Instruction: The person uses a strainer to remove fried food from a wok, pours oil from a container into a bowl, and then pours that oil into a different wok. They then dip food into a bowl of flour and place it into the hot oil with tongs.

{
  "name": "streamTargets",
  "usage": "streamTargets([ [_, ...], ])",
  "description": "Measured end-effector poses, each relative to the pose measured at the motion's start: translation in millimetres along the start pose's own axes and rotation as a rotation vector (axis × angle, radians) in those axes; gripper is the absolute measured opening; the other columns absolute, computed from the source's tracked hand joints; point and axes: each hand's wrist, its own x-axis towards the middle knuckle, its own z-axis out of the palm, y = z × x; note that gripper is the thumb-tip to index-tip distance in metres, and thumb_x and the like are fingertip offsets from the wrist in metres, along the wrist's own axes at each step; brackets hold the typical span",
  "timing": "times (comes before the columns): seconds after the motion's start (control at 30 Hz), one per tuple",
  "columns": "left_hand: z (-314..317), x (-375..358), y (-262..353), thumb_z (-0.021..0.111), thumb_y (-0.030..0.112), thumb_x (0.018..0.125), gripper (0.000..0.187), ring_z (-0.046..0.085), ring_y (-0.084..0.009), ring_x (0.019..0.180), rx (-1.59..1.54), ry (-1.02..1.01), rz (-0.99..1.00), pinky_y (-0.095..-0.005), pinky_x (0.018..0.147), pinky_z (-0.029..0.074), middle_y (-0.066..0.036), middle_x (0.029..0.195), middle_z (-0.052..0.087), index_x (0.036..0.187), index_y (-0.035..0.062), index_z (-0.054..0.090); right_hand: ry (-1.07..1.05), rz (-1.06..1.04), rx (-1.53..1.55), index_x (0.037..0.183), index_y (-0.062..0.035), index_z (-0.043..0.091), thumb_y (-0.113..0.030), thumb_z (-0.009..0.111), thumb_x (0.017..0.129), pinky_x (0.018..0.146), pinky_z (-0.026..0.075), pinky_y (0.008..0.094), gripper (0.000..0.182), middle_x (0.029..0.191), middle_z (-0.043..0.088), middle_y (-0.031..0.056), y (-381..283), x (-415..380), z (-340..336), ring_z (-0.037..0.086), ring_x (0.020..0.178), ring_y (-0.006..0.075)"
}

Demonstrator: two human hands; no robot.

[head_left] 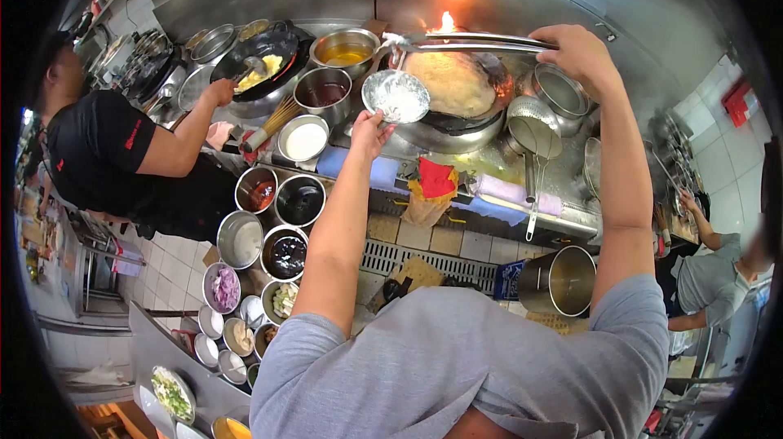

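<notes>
My left hand (371, 131) grips the rim of a small metal bowl (396, 98) coated inside with something white. Long metal tongs (481, 42) are in my closed right hand (573, 49), stretched leftward across the stove. At their tips, just above the bowl, is a whitish coated piece (397, 41), too small to name. Right of the bowl, a wok (492, 123) holds foaming, pale brown oil (453, 84). Flames (446, 22) rise behind the wok.
At left, a co-worker (122, 133) stirs yellow food in another wok (245, 52). Metal pots (323, 90) stand between the woks; strainers (534, 125) lie at right. Several ingredient containers (240, 239) are at lower left. A tall pot (559, 280) stands below the counter. Another person (718, 276) is far right.
</notes>
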Motion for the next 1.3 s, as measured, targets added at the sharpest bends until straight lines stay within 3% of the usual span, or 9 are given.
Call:
streamTargets([
  [0.4,-25,1,-5,0.05,0.011,0.084,0.01,0.058,-0.0234,0.068,0.004,0.164,-0.012,-0.0252,0.051,0.049,-0.01,0.085,0.053,0.088,0.0085,0.041,0.132,0.093,-0.037,0.108,-0.0173,0.059,-0.026,0.065,0.071,0.077,0.045,0.0373,0.038,0.098,0.061,0.011,73,77,12,0.057,0.092,0.0268],
  [0.5,-40,-14,-5,0.051,0.008,0.082,0.01,0.059,-0.0239,0.062,0.006,0.214,0.008,-0.0243,0.044,0.048,-0.01,0.08,0.052,0.083,0.0082,0.041,0.011,0.145,-0.014,0.108,-0.0178,0.058,-0.027,0.065,0.072,0.079,0.045,0.0389,0.038,0.102,0.061,0.0092,69,96,30,0.057,0.095,0.026],
  [0.73,-68,-51,8,0.052,0.011,0.083,0.011,0.058,-0.0237,0.065,0.023,0.202,0.045,-0.0242,0.047,0.046,-0.008,0.081,0.053,0.08,0.01,0.041,-0.208,0.424,-0.049,0.103,-0.0109,0.06,-0.026,0.067,0.07,0.079,0.046,0.0399,0.037,0.11,0.057,0.0095,96,129,83,0.055,0.101,0.0279],
  [0.83,-74,-58,14,0.051,0.012,0.085,0.012,0.059,-0.0224,0.066,0.042,0.194,0.057,-0.024,0.048,0.047,-0.01,0.081,0.055,0.081,0.0103,0.04,-0.152,0.425,-0.083,0.087,-0.0039,0.064,-0.024,0.068,0.067,0.072,0.048,0.0369,0.029,0.093,0.063,0.013,97,123,111,0.061,0.087,0.0262],
  [0.9,-71,-63,17,0.051,0.012,0.085,0.012,0.058,-0.0226,0.066,0.033,0.194,0.048,-0.0246,0.048,0.047,-0.01,0.079,0.055,0.08,0.0109,0.04,-0.243,0.43,-0.079,0.087,-0.0039,0.063,-0.025,0.067,0.069,0.072,0.048,0.037,0.028,0.092,0.063,0.0115,97,122,125,0.06,0.087,0.0266],
  [1.0,-79,-53,11,0.052,0.013,0.085,0.011,0.058,-0.0233,0.066,-0.002,0.163,0.049,-0.0256,0.049,0.047,-0.01,0.083,0.054,0.086,0.0109,0.041,-0.332,0.558,-0.064,0.103,-0.0123,0.061,-0.03,0.069,0.068,0.081,0.045,0.039,0.039,0.111,0.057,0.0099,104,121,140,0.053,0.104,0.0277],
  [1.13,-78,-58,15,0.053,0.017,0.084,0.016,0.055,-0.0239,0.079,-0.014,0.146,0.072,-0.0294,0.06,0.048,-0.008,0.092,0.052,0.095,0.01,0.042,-0.15,0.328,-0.148,0.1,-0.009,0.061,-0.027,0.065,0.072,0.078,0.046,0.0406,0.034,0.106,0.059,0.0116,107,106,111,0.056,0.097,0.0301],
  [1.23,-82,-60,23,0.054,0.016,0.084,0.014,0.06,-0.0228,0.065,0.094,0.076,0.053,-0.029,0.053,0.049,-0.005,0.08,0.054,0.077,0.0124,0.042,0.03,0.121,-0.208,0.105,-0.0119,0.059,-0.023,0.063,0.074,0.077,0.046,0.0405,0.033,0.1,0.061,0.0097,59,69,54,0.057,0.093,0.0278],
  [1.3,-80,-54,22,0.053,0.015,0.085,0.017,0.06,-0.0219,0.064,0.126,0.061,0.059,-0.0281,0.052,0.049,-0.006,0.08,0.055,0.073,0.0124,0.04,-0.023,0.025,-0.208,0.104,-0.0151,0.059,-0.022,0.064,0.072,0.077,0.046,0.0409,0.033,0.097,0.061,0.0101,2,27,8,0.058,0.09,0.0282],
])
